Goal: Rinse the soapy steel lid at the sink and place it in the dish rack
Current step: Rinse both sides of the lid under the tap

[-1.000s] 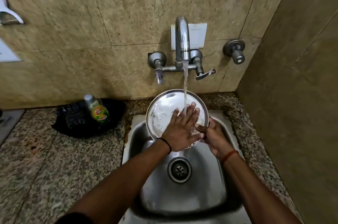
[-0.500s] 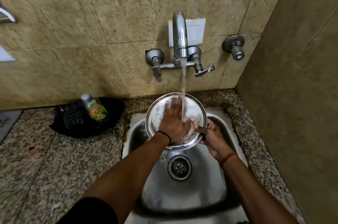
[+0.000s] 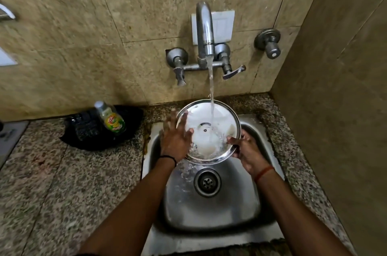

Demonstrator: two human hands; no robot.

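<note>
Two hands rinse a round steel lid (image 3: 211, 128) over a steel sink (image 3: 211, 209).
The right hand (image 3: 245, 151) pinches the rim, tilting it so suds drain; the flat left hand (image 3: 176, 138) rubs it beneath the chrome wall tap's (image 3: 205, 29) stream.

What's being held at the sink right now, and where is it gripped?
The steel lid, held under the running water. The right hand grips its lower right rim, while the left hand lies with straight fingers on its left side.

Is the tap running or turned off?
Running. A stream of water falls from the tap onto the steel lid held over the sink.
</note>
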